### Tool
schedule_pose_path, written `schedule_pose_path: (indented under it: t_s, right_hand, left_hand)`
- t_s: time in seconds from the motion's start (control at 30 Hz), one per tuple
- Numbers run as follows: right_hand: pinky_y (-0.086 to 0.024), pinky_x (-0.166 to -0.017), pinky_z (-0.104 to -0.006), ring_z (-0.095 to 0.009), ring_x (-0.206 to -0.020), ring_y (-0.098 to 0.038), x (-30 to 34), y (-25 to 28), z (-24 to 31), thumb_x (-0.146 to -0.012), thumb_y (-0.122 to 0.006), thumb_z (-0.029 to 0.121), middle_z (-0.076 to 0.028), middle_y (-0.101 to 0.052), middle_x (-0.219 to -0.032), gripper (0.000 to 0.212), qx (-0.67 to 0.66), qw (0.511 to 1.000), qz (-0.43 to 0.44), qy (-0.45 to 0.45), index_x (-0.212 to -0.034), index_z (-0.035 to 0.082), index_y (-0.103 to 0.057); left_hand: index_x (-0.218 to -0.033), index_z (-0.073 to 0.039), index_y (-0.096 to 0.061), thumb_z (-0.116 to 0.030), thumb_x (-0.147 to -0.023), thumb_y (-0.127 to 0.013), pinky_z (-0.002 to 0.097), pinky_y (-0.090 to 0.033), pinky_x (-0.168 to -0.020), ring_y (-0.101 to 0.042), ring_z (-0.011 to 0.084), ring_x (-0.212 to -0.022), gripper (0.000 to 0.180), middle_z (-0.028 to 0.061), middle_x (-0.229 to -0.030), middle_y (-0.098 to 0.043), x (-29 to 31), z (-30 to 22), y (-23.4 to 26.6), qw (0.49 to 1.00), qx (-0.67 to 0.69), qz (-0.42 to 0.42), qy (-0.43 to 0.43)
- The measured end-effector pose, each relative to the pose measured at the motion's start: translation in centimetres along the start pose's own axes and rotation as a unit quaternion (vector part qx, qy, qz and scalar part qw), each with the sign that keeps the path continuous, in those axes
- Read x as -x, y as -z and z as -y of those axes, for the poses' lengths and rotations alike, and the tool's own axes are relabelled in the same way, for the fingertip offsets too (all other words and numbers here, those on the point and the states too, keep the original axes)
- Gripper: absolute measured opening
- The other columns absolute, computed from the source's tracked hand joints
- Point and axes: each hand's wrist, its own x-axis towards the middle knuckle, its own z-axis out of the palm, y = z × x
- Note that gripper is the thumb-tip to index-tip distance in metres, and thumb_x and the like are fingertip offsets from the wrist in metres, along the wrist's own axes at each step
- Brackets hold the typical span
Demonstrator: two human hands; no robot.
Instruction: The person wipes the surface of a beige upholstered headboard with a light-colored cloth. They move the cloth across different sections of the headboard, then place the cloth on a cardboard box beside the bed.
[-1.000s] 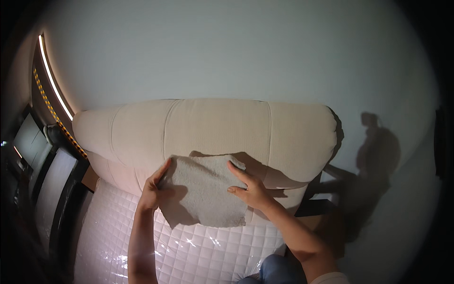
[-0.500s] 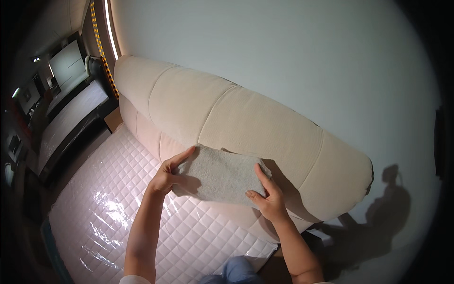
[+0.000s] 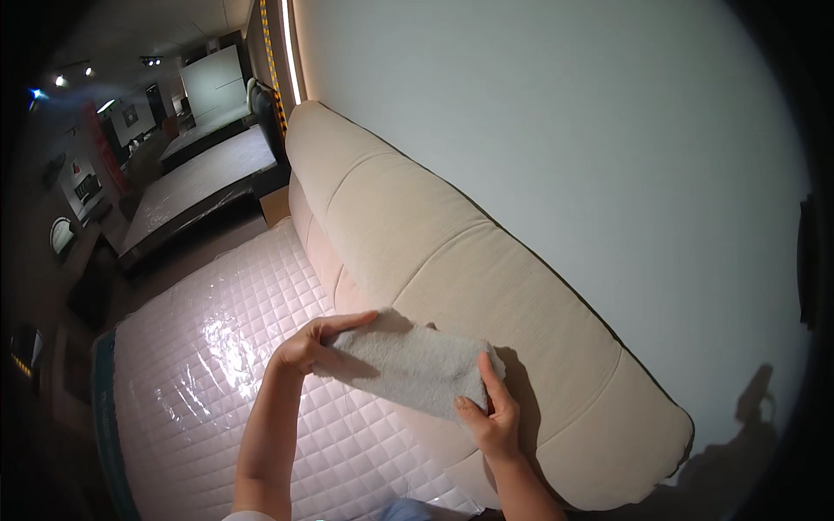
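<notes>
A folded grey cloth point(image 3: 408, 363) with a fuzzy towel-like surface is stretched between my two hands. My left hand point(image 3: 311, 344) grips its left end, fingers along the upper edge and thumb beneath. At the other end my right hand point(image 3: 492, 415) pinches the cloth, thumb and fingers pressed on its near face. Just beyond the cloth slopes a padded beige headboard point(image 3: 452, 269) with stitched seams. The cloth covers part of the headboard's lower side; whether the two touch I cannot tell.
Below lies a quilted pale mattress point(image 3: 234, 347) under shiny clear plastic. A grey-white wall point(image 3: 591, 156) rises behind the headboard, with a light strip point(image 3: 290, 52) at its left end. Another plastic-covered bed point(image 3: 200, 187) with a dark frame stands farther off at the left.
My view has swung left, so the headboard and far bed sit farther right. Both hands keep hold of the cloth, which appears lower and more tilted, its right end down.
</notes>
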Motion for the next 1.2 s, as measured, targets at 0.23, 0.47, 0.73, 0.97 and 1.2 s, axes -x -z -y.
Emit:
schedule_pose_path:
  t_s: [0.23, 0.47, 0.73, 0.97, 1.2]
  right_hand:
    - [-0.047, -0.088, -0.0379, -0.035, -0.112, -0.052, -1.3, 0.8, -2.3, -0.076, -0.072, 0.004, -0.021, -0.050, -0.125, 0.069, -0.064, 0.998, -0.019, -0.008, -0.139, 0.009, -0.044]
    - [-0.045, -0.091, -0.0443, -0.041, -0.112, -0.052, -0.4, 2.2, -3.8, -0.075, -0.068, 0.003, -0.024, -0.048, -0.129, 0.069, -0.015, 0.999, 0.007, 0.040, -0.138, 0.013, -0.043]
    - [-0.049, -0.082, -0.0426, -0.038, -0.102, -0.056, -1.1, 1.0, -2.6, -0.072, -0.068, 0.004, -0.024, -0.053, -0.121, 0.060, 0.053, 0.992, -0.017, 0.109, -0.128, 0.008, -0.050]
    - [-0.033, -0.107, -0.0339, -0.022, -0.129, -0.044, -3.9, -2.6, 1.1, -0.081, -0.065, -0.006, -0.017, -0.044, -0.142, 0.066, -0.283, 0.952, -0.115, -0.012, -0.141, -0.003, -0.037]
    - [-0.043, -0.067, -0.0170, -0.004, -0.077, -0.054, -18.1, -7.5, 3.8, -0.059, -0.055, -0.007, -0.007, -0.057, -0.122, 0.082, -0.401, 0.871, -0.282, -0.011, -0.140, 0.000, -0.042]
  left_hand:
    - [-0.133, -0.004, -0.054, 0.012, -0.046, -0.053, 0.0295, -0.034, -0.108, -0.051, 0.0179, -0.123, 0.088, 0.0075, -0.134, -0.055, -2.6, -0.8, -0.3, 0.997, -0.040, -0.068, 0.007]
    - [-0.131, 0.001, -0.053, 0.018, -0.043, -0.058, 0.0326, -0.035, -0.109, -0.050, 0.0216, -0.125, 0.090, 0.0119, -0.135, -0.054, -2.5, 3.3, -0.8, 0.992, -0.057, -0.016, -0.107]
    - [-0.134, 0.005, -0.048, 0.013, -0.050, -0.066, 0.0338, -0.028, -0.112, -0.046, 0.0239, -0.129, 0.087, 0.0154, -0.138, -0.050, 0.3, 1.8, 1.9, 0.993, -0.071, 0.008, -0.098]
    - [-0.137, 0.004, -0.045, 0.011, -0.043, -0.064, 0.0331, -0.021, -0.115, -0.040, 0.0238, -0.135, 0.097, 0.0142, -0.141, -0.048, -6.8, -2.5, 6.0, 0.969, -0.071, 0.149, -0.184]
    - [-0.143, 0.004, -0.034, 0.002, -0.036, -0.053, 0.0279, -0.022, -0.114, -0.040, 0.0270, -0.134, 0.109, 0.0175, -0.144, -0.042, -16.6, -10.2, 9.8, 0.971, 0.192, 0.134, -0.057]
